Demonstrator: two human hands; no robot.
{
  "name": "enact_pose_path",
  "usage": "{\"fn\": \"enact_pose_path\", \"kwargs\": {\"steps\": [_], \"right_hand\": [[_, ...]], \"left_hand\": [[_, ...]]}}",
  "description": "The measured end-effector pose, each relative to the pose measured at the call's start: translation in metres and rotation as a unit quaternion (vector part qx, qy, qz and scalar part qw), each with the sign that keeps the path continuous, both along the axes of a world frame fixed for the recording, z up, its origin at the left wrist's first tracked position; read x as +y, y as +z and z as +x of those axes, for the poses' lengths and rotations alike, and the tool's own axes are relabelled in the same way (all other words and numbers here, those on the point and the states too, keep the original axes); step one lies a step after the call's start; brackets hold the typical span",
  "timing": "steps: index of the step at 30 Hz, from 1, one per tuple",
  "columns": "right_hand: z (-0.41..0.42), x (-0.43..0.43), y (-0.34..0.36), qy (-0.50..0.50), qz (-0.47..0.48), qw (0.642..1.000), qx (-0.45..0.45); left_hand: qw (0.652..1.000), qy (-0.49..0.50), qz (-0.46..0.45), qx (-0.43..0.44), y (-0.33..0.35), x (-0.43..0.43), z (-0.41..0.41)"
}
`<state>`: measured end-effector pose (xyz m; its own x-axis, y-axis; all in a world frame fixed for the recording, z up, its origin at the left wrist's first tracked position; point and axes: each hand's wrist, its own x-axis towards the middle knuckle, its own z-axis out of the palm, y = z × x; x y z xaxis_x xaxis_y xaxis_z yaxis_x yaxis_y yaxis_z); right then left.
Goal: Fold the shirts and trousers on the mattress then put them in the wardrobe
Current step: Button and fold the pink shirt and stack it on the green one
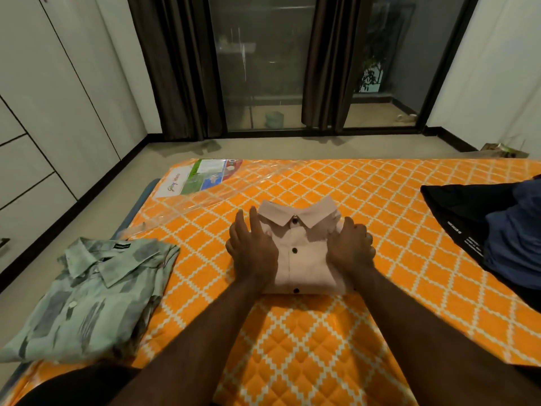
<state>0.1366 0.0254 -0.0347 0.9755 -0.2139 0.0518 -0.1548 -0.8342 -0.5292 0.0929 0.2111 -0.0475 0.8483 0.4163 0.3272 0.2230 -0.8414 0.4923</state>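
Noted: pink shirt [301, 259] folded, mid-mattress [292, 347]. left hand [253, 253] flat along its left edge, fingers straight; right hand [349, 247] fingers curl round the right edge. I'd scoop evenly underneath (collar kept flat) before lifting.

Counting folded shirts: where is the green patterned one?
Head view: the green patterned shirt lies folded at the mattress's left edge, left of the pink shirt.

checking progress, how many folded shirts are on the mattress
2: the pink shirt in the middle, with the left hand and right hand on it, and the green shirt at the left edge. The dark pile at right may hide more.
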Motion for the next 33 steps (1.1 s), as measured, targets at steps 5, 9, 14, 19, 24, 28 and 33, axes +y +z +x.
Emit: {"fn": "enact_pose_path", "kwargs": {"steps": [5, 9, 14, 19, 24, 28, 33], "right_hand": [[-0.006, 0.016, 0.018, 0.070, -0.011, 0.984, -0.166], [-0.013, 0.026, -0.006, 0.169, -0.112, 0.976, -0.084], [-0.012, 0.016, -0.037, 0.258, -0.103, 0.957, 0.079], [-0.010, 0.012, -0.023, 0.224, -0.050, 0.973, 0.039], [-0.013, 0.012, -0.008, 0.116, 0.006, 0.993, 0.018], [-0.017, 0.010, 0.003, -0.014, 0.010, 0.988, 0.151], [-0.016, 0.010, -0.010, -0.057, 0.072, 0.968, 0.232]], "left_hand": [[0.992, -0.108, 0.063, -0.021, 0.011, -0.006, -0.003], [0.976, -0.168, 0.059, 0.126, -0.017, -0.008, 0.001], [0.959, -0.200, 0.051, 0.195, -0.021, -0.001, 0.001], [0.984, -0.054, 0.004, 0.172, -0.011, -0.003, -0.006], [0.968, 0.042, -0.116, 0.220, 0.001, 0.003, -0.014], [0.960, 0.019, -0.159, 0.228, 0.003, 0.007, -0.017], [0.955, -0.007, -0.179, 0.236, 0.004, 0.004, -0.018]]}}
